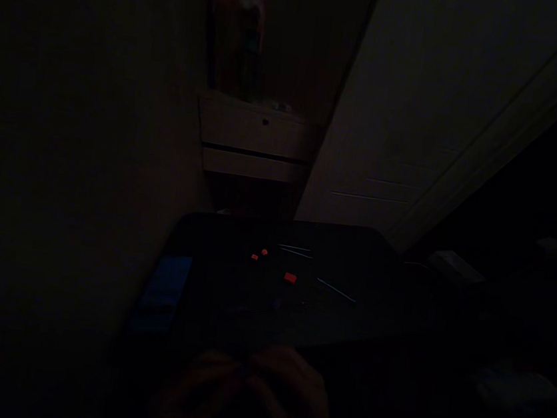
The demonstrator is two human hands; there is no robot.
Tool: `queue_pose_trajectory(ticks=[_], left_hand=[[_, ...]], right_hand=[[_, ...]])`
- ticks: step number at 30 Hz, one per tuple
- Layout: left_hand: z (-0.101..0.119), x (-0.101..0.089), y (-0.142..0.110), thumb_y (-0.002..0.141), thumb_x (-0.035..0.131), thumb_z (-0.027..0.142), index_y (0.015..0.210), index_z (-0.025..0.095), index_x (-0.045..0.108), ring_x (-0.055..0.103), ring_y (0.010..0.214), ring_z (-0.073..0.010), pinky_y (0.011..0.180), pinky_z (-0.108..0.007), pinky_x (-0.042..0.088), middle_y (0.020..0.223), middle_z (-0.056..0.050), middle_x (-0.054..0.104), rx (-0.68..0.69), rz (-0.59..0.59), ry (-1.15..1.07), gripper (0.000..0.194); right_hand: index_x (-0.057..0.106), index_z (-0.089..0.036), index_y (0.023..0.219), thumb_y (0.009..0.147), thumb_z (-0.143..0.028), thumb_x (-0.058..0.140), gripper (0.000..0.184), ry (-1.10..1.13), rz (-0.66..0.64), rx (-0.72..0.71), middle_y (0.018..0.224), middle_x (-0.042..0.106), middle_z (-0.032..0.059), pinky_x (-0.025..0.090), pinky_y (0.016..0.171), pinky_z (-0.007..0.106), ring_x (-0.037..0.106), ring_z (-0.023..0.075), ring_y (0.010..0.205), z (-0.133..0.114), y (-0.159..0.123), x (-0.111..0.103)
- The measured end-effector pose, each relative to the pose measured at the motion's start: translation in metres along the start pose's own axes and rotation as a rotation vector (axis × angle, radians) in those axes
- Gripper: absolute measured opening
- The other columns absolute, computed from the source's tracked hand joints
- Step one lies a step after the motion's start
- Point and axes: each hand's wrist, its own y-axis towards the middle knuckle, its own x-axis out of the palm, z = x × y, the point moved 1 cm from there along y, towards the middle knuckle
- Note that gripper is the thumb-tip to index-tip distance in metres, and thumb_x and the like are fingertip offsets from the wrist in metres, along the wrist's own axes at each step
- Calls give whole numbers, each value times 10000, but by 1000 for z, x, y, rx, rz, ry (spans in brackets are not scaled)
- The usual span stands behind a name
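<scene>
The scene is very dark. My left hand (203, 378) and my right hand (288, 384) are close together at the bottom centre, fingers curled and meeting near the near edge of a dark table (381, 274). Whatever sits between the fingertips is hidden by the dark. Beyond them on the table lie small red pieces (290, 277), two more red bits (259, 254) and thin pale rods (336, 289). None of these touch my hands.
A blue flat object (163, 290) lies at the table's left side. A wooden drawer unit (259, 140) stands behind the table against the wall. A pale boxy item (456, 266) sits to the right. A light door or panel (419, 118) leans at the upper right.
</scene>
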Motion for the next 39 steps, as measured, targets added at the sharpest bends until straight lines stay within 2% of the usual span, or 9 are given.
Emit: queue_pose_trajectory(ticks=[3,7,10,16,22,24,29,33,39], left_hand=[[2,1,1,678,958,535,691,317,886,834,815,-319,779,-359,702,853,-59,873,12,14,27,230],[9,4,-1,682,949,520,664,303,871,820,762,-311,748,-369,699,793,-59,855,29,28,17,232],[13,7,-2,698,936,528,654,290,862,818,744,-313,705,-367,697,784,-60,854,34,34,8,253],[19,6,-1,715,930,605,613,280,846,790,629,-255,626,-313,684,665,-38,812,95,-30,9,351],[28,3,-1,939,781,562,883,326,918,859,789,-226,736,-246,707,900,-40,891,334,-104,164,279],[31,2,-1,975,745,541,911,332,917,862,807,-222,756,-243,709,920,-37,894,391,-109,207,278],[37,2,0,988,743,504,901,331,908,858,807,-224,761,-264,715,910,-32,887,422,-123,222,254],[33,5,1,1006,733,469,879,319,904,852,799,-226,745,-279,719,884,-33,879,432,-107,188,260],[23,4,-6,1069,649,387,1125,327,894,869,896,-223,820,-260,717,1014,-49,896,617,-223,240,259]], right_hand=[[861,-324,1137,1054,-317,765,127,-3,-54,-23,975,859,37,671,801,266,832,202,873,-3,4,-4],[879,-283,1046,1063,-405,746,182,13,-111,91,944,834,44,664,784,234,821,183,840,-4,6,-6],[877,-265,1016,1060,-413,747,202,8,-137,102,929,830,47,658,773,232,810,185,829,-6,6,-8],[838,-223,929,1129,-458,598,392,-92,-233,103,868,804,75,631,670,279,773,207,756,-10,6,-8],[839,-284,955,1033,-547,737,293,-77,-20,222,915,846,34,663,795,275,825,226,839,-5,-2,-12],[843,-289,940,1002,-520,794,245,-101,-20,255,918,858,16,659,807,246,836,216,852,-5,-2,-14],[852,-287,1015,1070,-482,713,246,-103,-40,123,938,860,35,683,794,272,839,218,831,-7,-1,-14],[809,-317,1208,1079,-415,712,188,-136,89,-90,1039,854,62,695,759,285,838,239,898,-8,-3,-14],[807,-261,1060,1116,-305,654,168,-120,-9,-64,895,843,40,681,749,271,820,204,773,-14,4,-15]])
